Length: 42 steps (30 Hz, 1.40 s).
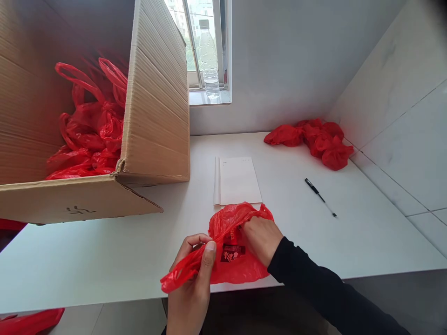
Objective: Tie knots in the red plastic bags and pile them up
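Note:
A red plastic bag [228, 274] lies at the near edge of the white table [104, 260], with a small dark packet showing through it. My left hand [193, 274] pinches the bag's left handle between thumb and fingers. My right hand [261, 237], in a black sleeve, is pushed into the bag's opening with its fingers hidden inside.
A big cardboard box [153, 125] lies on its side at the left, holding several red bags [91, 130]. White paper [239, 180] lies just beyond the bag, a black pen [319, 190] to the right, a heap of filled red bags [314, 139] at the back right, a water bottle [208, 60] on the windowsill.

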### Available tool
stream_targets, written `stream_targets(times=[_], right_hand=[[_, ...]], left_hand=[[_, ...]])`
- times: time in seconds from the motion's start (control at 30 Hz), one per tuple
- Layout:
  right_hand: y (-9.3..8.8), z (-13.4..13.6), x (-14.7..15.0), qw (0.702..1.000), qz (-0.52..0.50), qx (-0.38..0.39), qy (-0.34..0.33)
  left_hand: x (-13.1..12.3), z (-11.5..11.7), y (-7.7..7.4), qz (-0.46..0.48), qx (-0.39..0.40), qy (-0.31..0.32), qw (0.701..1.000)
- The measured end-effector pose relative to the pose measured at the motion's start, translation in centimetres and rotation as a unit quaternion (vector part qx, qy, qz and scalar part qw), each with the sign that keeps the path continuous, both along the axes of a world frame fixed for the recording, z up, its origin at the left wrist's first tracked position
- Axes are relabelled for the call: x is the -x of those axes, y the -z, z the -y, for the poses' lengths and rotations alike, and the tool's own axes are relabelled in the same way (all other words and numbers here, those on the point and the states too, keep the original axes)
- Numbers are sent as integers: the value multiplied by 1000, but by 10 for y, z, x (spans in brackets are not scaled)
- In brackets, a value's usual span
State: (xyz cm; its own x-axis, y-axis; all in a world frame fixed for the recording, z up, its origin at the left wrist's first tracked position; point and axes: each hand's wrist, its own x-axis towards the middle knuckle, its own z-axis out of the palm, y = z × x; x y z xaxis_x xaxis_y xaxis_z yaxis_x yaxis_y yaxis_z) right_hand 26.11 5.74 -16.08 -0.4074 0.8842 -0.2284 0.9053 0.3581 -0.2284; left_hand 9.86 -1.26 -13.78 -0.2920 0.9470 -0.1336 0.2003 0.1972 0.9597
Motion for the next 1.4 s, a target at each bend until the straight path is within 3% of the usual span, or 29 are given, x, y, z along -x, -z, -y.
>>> stream_targets(times=[0.1,0.2,0.33,0.57,0.83,1.03,1.27,1.4], right_hand=[[-2,1,-4,1000,-5,-27,4],[-3,3,0,998,-32,-41,-33],[1,4,11,994,-63,-51,-78],[2,8,6,998,-3,-31,-57],[-4,17,-2,997,31,11,-64],[-4,11,-11,998,65,7,-16],[-9,31,-7,994,22,32,-102],[-11,34,-13,995,59,30,-81]], left_hand=[[0,1,0,32,26,-47,998],[0,1,6,44,1,-79,996],[-2,-2,6,27,-34,-80,996],[-9,-4,-2,36,-56,-128,990],[-11,-2,-5,30,-41,-108,993],[-11,-1,-6,18,-40,-81,996],[-13,-2,-7,-12,-51,-67,996],[-10,0,-4,4,-45,-69,997]])
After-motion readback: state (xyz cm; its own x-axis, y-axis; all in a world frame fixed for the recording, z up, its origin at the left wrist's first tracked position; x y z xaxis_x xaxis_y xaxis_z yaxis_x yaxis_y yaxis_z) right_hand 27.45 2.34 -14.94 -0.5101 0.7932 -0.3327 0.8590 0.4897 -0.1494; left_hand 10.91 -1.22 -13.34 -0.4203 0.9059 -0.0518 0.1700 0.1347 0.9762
